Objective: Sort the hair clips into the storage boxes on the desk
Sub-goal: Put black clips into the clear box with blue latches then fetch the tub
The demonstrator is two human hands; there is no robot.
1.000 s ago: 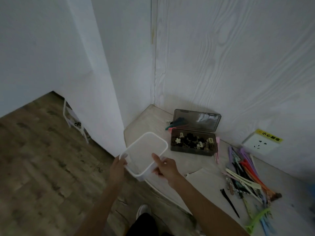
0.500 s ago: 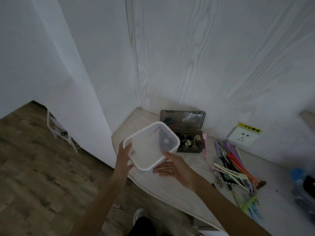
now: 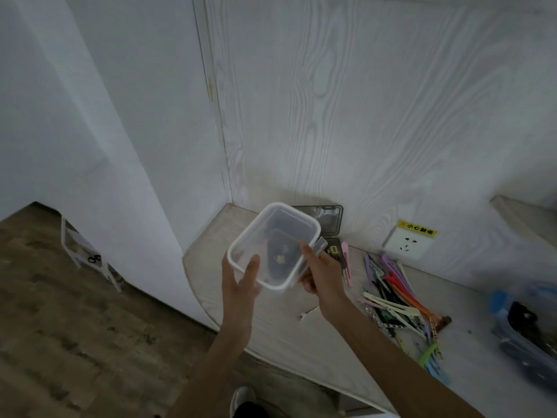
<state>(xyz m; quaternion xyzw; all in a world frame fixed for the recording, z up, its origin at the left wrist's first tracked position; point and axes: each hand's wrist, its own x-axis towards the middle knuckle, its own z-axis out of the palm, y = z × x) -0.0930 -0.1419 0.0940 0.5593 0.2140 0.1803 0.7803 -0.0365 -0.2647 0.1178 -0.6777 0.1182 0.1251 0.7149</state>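
Note:
I hold a clear plastic storage box (image 3: 272,220) with a white rim up in the air over the desk's left end, its opening tilted toward me. My left hand (image 3: 238,285) supports its near left corner with straight fingers against the wall. My right hand (image 3: 319,271) grips its right side, thumb over the rim. Behind it, partly hidden, a dark smoky box (image 3: 330,224) with a raised lid holds small clips. A pile of long coloured hair clips (image 3: 398,297) lies on the desk (image 3: 271,333) to the right.
A pink clip (image 3: 346,263) lies beside the dark box and a small metal clip (image 3: 307,312) near my right wrist. A wall socket (image 3: 408,242) with a yellow label sits behind the pile. A blue container (image 3: 524,327) stands at the far right. Wooden floor lies left.
Both hands have carried the clear box right and further over the desk, so that it now covers most of the dark box. My right hand has closed on its right side.

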